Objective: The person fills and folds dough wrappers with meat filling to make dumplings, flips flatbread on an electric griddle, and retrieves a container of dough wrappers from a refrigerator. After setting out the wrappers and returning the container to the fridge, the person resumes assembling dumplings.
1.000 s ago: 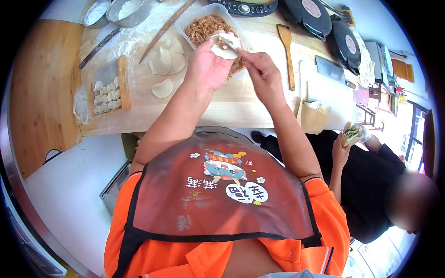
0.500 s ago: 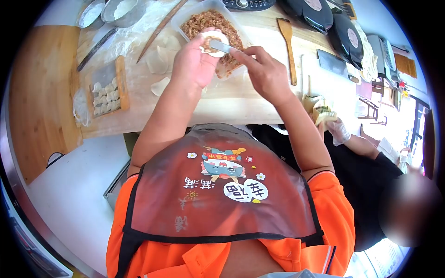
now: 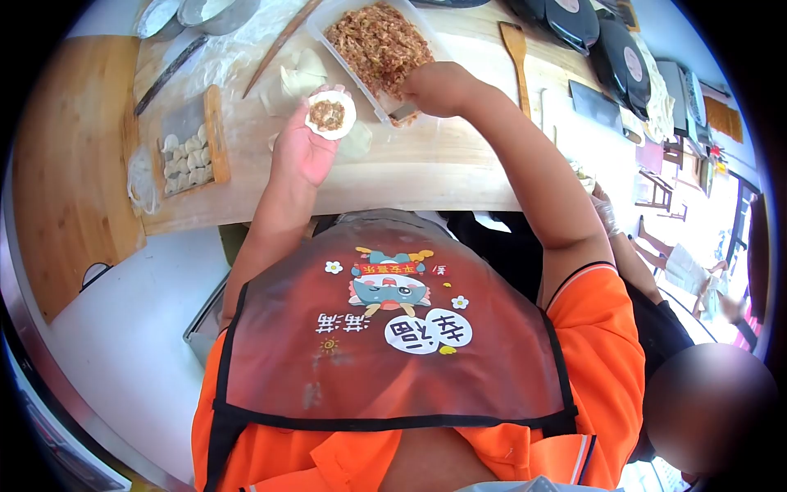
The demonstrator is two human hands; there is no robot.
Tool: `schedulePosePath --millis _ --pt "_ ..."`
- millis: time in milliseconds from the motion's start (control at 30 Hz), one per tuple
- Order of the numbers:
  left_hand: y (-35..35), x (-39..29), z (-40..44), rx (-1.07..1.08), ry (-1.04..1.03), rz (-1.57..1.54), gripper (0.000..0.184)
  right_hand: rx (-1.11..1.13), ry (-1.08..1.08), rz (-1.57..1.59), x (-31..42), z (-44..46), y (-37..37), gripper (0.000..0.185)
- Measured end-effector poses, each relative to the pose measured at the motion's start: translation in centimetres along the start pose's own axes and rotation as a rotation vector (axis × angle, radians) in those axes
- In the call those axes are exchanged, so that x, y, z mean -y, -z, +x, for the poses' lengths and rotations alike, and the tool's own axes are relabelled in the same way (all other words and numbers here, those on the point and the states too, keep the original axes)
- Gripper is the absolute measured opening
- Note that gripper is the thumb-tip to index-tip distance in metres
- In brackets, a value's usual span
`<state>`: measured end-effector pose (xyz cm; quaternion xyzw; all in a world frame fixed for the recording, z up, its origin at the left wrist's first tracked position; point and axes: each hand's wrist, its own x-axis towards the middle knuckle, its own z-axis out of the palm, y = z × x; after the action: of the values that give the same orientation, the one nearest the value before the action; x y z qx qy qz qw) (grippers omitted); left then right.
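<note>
My left hand point(image 3: 303, 148) is raised over the work table, its fingers curled under a round dumpling wrapper point(image 3: 349, 125). A smear of meat filling point(image 3: 328, 116) covers the wrapper's middle. To the right, my right hand point(image 3: 441, 88) grips a flat metal spatula point(image 3: 402, 112), whose blade is down at the near end of a clear plastic container point(image 3: 348, 75). Minced meat filling point(image 3: 379, 47) fills much of that container. My right fingers hide the spatula's handle. Pale loose wrappers point(image 3: 302, 75) lie on the table just beyond my left hand.
A wooden-framed tray point(image 3: 216, 135) of shaped dumplings stands at left. A rolling pin point(image 3: 281, 47), a dark stick point(image 3: 170, 75) and metal bowls point(image 3: 215, 16) lie farther back. Right are a wooden turner point(image 3: 516, 57), a cleaver point(image 3: 596, 105), black appliances point(image 3: 620, 66) and a person point(image 3: 656, 328).
My left hand has moved left and nearer, away from the container, with the wrapper. My right hand has taken the spatula off the wrapper and down into the container.
</note>
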<state>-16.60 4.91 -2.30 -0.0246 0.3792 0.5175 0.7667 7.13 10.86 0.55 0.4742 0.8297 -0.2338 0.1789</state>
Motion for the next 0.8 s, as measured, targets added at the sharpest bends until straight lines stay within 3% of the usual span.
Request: schedulePosePath --millis 133,233,333,433,467,500,700,733,800 --pt "-0.3 -0.6 -0.4 0.073 -0.005 -0.032 0.044 0.075 0.078 0.344 -3.7 -0.3 1.2 0.019" --pt "-1.5 -0.8 -0.4 0.096 -0.026 -0.004 0.044 0.124 -0.036 0.894 -5.7 -3.3 2.3 0.02" --pt "-2.7 -0.3 0.7 0.122 -0.006 -0.029 0.041 -0.051 -0.052 1.179 -4.8 -7.0 2.7 0.021" --pt "-5.1 0.6 0.8 0.147 0.02 -0.071 0.04 -0.417 -0.09 1.104 -1.4 -8.7 1.2 0.023" --pt "-5.9 1.0 1.1 0.147 0.03 -0.074 0.039 -0.694 0.115 0.883 -1.3 -7.9 -1.2 0.027" --pt "-6.7 1.4 1.3 0.15 0.042 -0.076 0.039 -0.797 0.154 0.667 -0.3 -8.1 -1.4 0.031" --pt "-9.6 1.9 0.8 0.11 0.07 -0.149 0.039 -0.869 -0.085 0.09 3.3 -11.3 -1.6 0.046" --pt "-9.6 1.7 0.8 0.097 0.063 -0.147 0.041 -0.85 -0.093 0.081 2.6 -11.9 -1.9 0.042" --pt "-9.5 1.5 1.0 0.147 0.064 -0.098 0.041 -0.82 -0.112 0.759 2.1 -11.7 -2.4 0.035"
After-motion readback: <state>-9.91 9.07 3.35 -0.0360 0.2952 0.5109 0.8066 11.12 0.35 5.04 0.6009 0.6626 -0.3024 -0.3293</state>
